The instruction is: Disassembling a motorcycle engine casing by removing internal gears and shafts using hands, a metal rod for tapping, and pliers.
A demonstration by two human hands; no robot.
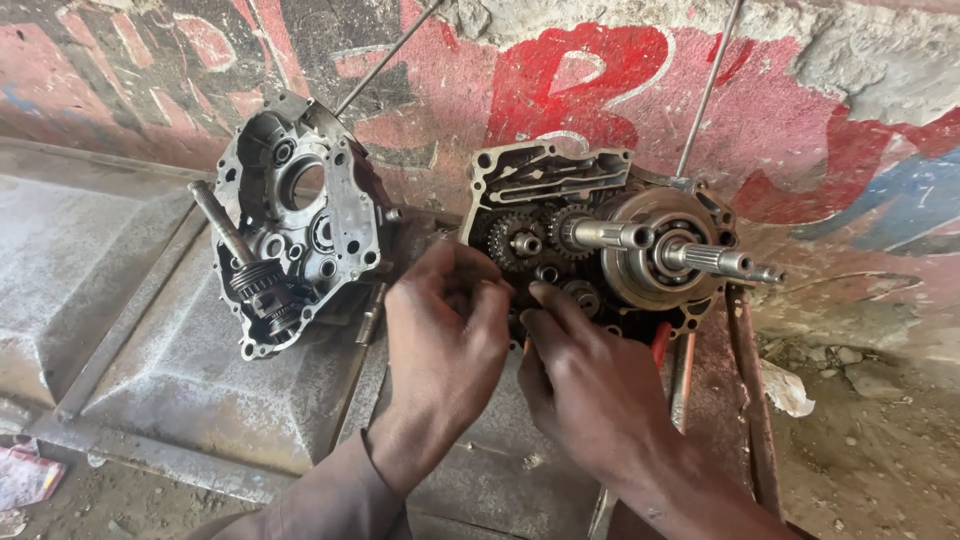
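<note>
Both hands, left hand (445, 325) and right hand (575, 375), pinch with fingertips at the gears (530, 250) of the engine case (600, 240) directly ahead, its shafts (700, 260) pointing right; what they grasp is hidden.

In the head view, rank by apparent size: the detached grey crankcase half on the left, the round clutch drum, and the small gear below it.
1. Detached grey metal crankcase half, largest.
2. Round grey clutch drum.
3. Small dark gear, smallest, partly hidden by the right hand.

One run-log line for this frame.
left hand: fingers on gears | right hand: fingertips on gears | engine case half: upright, shafts out | second case half: left, untouched
</note>
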